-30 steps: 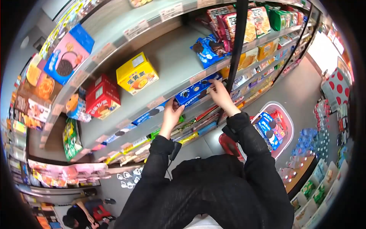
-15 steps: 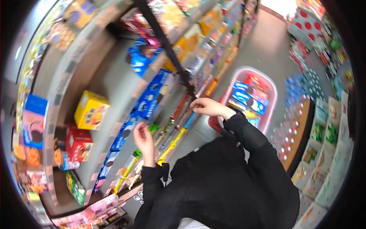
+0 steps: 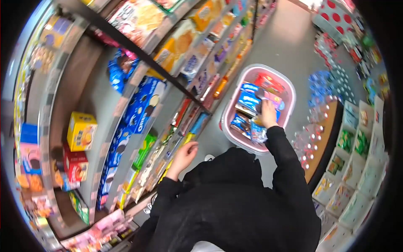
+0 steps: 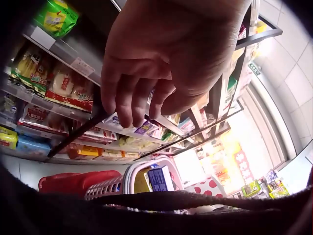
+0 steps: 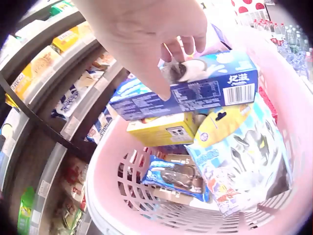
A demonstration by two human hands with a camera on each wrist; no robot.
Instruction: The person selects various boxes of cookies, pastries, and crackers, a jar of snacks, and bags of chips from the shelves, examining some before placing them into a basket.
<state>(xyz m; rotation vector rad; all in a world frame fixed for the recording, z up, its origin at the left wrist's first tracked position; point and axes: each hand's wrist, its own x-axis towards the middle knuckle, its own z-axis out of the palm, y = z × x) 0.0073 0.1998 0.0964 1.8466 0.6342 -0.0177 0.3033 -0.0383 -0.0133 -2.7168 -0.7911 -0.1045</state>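
My right hand (image 3: 268,115) is down in a pink plastic basket (image 3: 293,95) on the floor. In the right wrist view it holds a long blue cookie box (image 5: 203,95) by its upper edge, thumb on the near face and fingertips over the far side. Below that box lie a yellow box (image 5: 161,130), a small blue cookie pack (image 5: 178,177) and a light blue bag with a yellow header (image 5: 244,152). My left hand (image 3: 184,155) hangs in the air beside the shelves, fingers loosely curled around nothing.
Shelves of packaged snacks curve along the left, with blue cookie boxes (image 3: 145,103), a yellow box (image 3: 81,131) and a red box (image 3: 75,164). A black post (image 3: 138,59) crosses them. Bottles (image 3: 312,126) and a bin counter (image 3: 346,161) stand on the right.
Both hands have left the blue cookie box on the shelf. The right hand has moved right and down into the basket; the left has drawn back toward the body. The head view has turned right.
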